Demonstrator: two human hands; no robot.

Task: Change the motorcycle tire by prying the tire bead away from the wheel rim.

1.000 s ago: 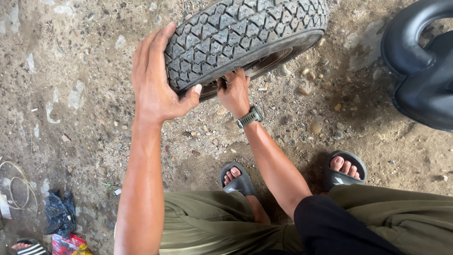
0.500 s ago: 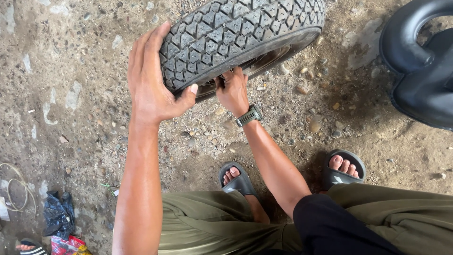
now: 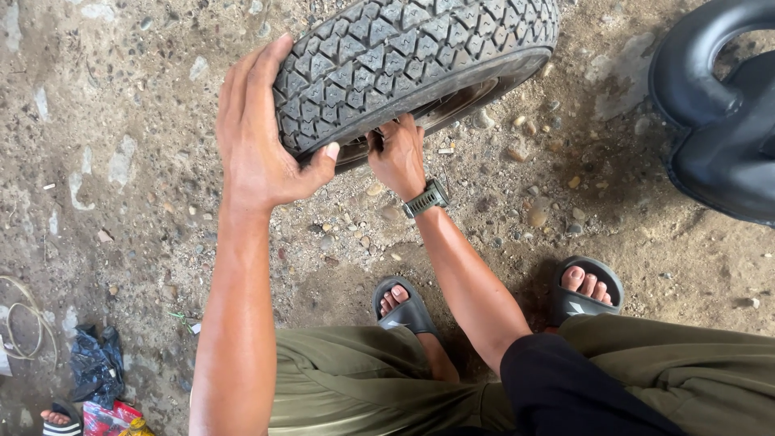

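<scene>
A black tyre (image 3: 412,56) with a blocky tread stands tilted on rough stony ground at the top of the head view. My left hand (image 3: 258,137) grips its left tread edge, thumb hooked under the rim side. My right hand (image 3: 397,153) reaches beneath the tyre and its fingers curl around the lower bead; a watch (image 3: 426,198) sits on that wrist. I am squatting, with both feet in dark slide sandals (image 3: 404,311) below the tyre.
A black inner tube (image 3: 718,121) lies at the right edge. At the bottom left are a dark plastic bag (image 3: 93,363), a colourful wrapper (image 3: 109,418), a wire loop (image 3: 24,323) and another person's sandalled foot (image 3: 58,420).
The tyre and both hands have shifted slightly left and down in view; both grips are unchanged.
</scene>
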